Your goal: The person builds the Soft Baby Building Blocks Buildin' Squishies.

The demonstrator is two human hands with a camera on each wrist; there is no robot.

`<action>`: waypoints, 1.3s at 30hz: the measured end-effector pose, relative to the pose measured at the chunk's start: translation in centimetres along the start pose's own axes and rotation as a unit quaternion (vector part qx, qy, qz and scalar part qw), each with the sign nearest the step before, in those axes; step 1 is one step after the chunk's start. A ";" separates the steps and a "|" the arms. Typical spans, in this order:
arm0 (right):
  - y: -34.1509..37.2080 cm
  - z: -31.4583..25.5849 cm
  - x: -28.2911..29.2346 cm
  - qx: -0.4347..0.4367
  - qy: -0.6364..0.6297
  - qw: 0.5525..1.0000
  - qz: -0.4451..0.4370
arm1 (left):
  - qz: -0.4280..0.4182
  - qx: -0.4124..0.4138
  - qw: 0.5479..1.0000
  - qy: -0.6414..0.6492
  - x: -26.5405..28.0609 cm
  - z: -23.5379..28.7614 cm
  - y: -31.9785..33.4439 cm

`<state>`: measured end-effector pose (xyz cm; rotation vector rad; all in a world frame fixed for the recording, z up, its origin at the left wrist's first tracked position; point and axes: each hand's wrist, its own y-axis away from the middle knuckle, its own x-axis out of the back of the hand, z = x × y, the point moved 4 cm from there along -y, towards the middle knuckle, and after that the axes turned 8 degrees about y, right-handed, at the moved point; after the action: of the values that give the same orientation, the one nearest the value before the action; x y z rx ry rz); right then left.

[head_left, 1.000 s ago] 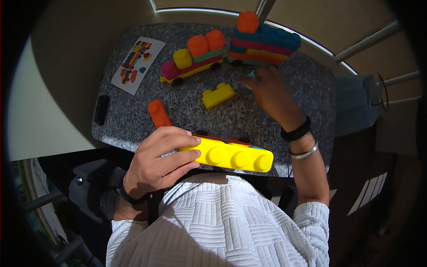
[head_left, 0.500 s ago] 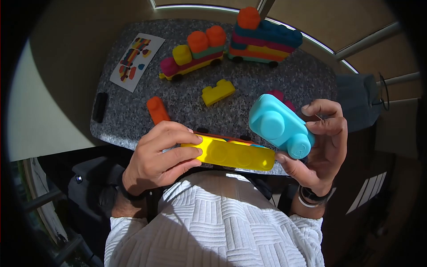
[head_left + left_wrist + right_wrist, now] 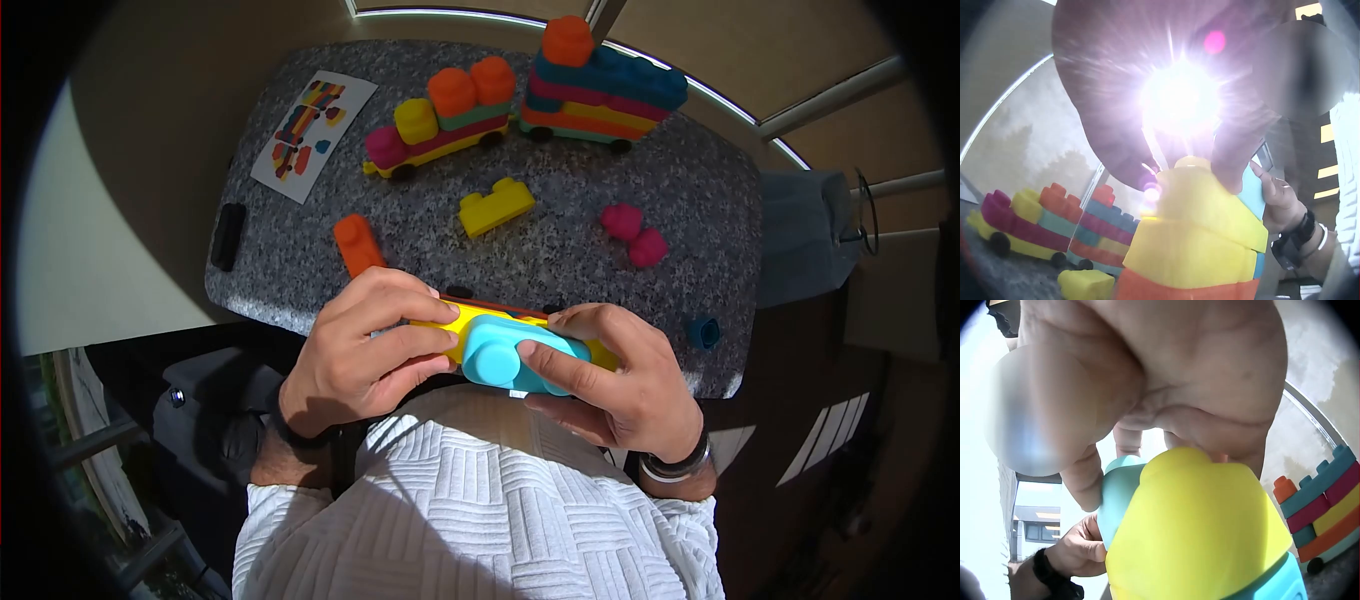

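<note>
At the table's near edge, a long yellow block (image 3: 446, 326) lies on top of a stack whose orange layer (image 3: 1185, 289) shows in the left wrist view. My left hand (image 3: 368, 350) grips the left end of the yellow block. A light-blue block (image 3: 497, 362) is pinched in my right hand (image 3: 630, 380), thumb on its upper face, against the top of the yellow block. In the right wrist view the light-blue block (image 3: 1116, 494) stands beside the yellow block (image 3: 1194, 531). Whether the two are fitted together cannot be told.
Behind stand a block train car (image 3: 440, 140) and a taller stacked car (image 3: 600, 95). A yellow block (image 3: 497, 207), orange block (image 3: 357, 245), pink pieces (image 3: 634, 236) and dark-blue piece (image 3: 704, 333) lie loose. A picture card (image 3: 312, 136) is at the back left.
My right hand first reached to the back of the table, then brought the light-blue block forward and left onto the yellow block. My left hand has stayed on the yellow block.
</note>
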<state>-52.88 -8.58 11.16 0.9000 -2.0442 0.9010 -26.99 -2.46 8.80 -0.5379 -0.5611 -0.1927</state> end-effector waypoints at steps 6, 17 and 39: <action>-0.3 0.2 0.3 -0.006 0.034 0.999 -0.041 | -0.004 0.003 1.000 0.020 0.0 0.2 -0.2; 1.1 6.0 1.5 -0.020 -0.163 0.986 0.031 | -0.009 0.024 0.999 0.024 0.1 -0.2 -0.2; 3.8 4.5 5.6 -0.089 -0.085 0.985 0.125 | 0.001 0.040 0.999 0.034 -0.3 -0.1 -0.4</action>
<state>-60.22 -11.92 12.29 0.6510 -2.3815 0.7778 -27.32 -2.83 8.76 -0.4521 -0.5003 -0.1851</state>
